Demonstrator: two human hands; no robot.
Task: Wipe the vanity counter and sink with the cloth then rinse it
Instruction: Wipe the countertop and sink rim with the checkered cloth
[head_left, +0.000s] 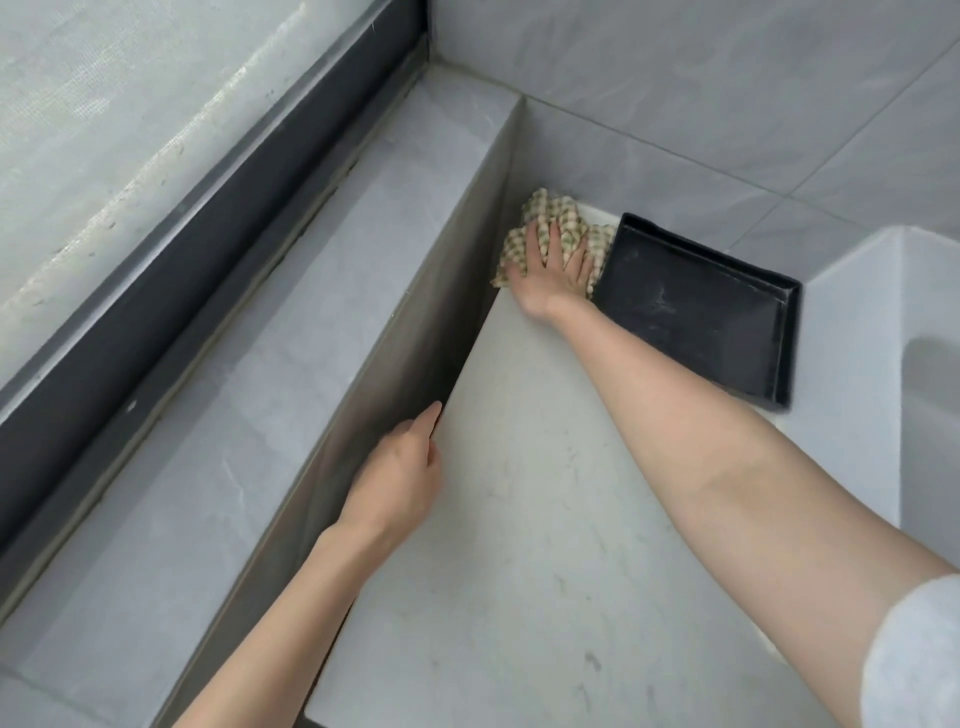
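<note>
A checked beige-and-green cloth (540, 213) lies bunched in the far corner of the white vanity counter (519, 519). My right hand (550, 270) presses flat on the cloth with fingers spread. My left hand (400, 478) rests at the counter's left edge, fingers loosely curled and touching the grey wall panel, holding nothing. The white sink (930, 395) shows at the right edge, only partly in view.
A black rectangular tray (769, 343) sits on the counter just right of the cloth, against the tiled back wall (727, 104). A raised grey tiled ledge (249, 389) runs along the left, with a dark window frame (171, 291) beyond it.
</note>
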